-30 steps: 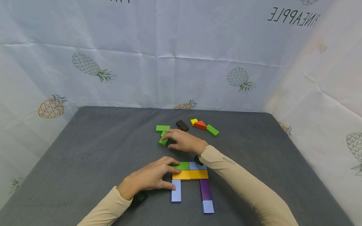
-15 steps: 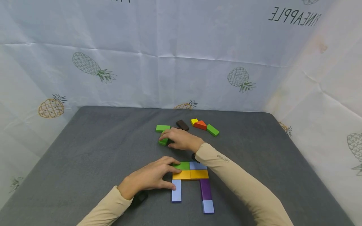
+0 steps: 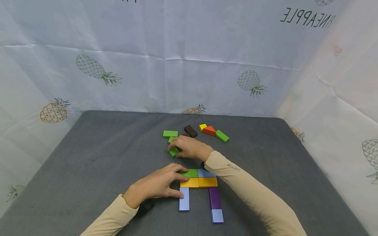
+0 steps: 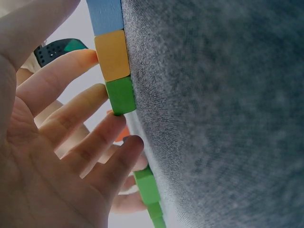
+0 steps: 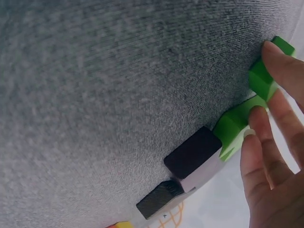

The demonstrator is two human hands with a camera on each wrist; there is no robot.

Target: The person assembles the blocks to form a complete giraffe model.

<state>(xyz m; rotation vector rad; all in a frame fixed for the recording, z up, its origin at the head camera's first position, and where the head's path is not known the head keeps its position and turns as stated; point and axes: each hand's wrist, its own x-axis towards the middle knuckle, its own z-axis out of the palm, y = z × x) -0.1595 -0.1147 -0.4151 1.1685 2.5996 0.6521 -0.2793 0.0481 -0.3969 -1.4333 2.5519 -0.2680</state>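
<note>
My left hand (image 3: 156,183) rests against the left side of a flat block arrangement, fingers loosely extended. Its fingertips touch a green block (image 3: 192,173) and an orange block (image 3: 193,183), the thumb a light-blue block (image 3: 184,203). Further up the table, my right hand (image 3: 191,147) pinches a green block (image 3: 173,152) between thumb and fingers; in the right wrist view that green block (image 5: 261,80) lies on the cloth. The arrangement also has a second orange block (image 3: 208,182), a blue block (image 3: 206,173), a purple block (image 3: 214,198) and a small light-blue block (image 3: 217,216).
Behind the right hand lie another green block (image 3: 170,134), a dark brown block (image 3: 190,131) and a second dark one, partly hidden. To their right are a yellow block (image 3: 202,127), a red-orange triangle (image 3: 209,130) and a green block (image 3: 222,136). Grey cloth covers the table (image 3: 118,150).
The pinched green block has shifted slightly toward the person and to the right, with the right hand closing on it. My left hand and the arrangement stay in place.
</note>
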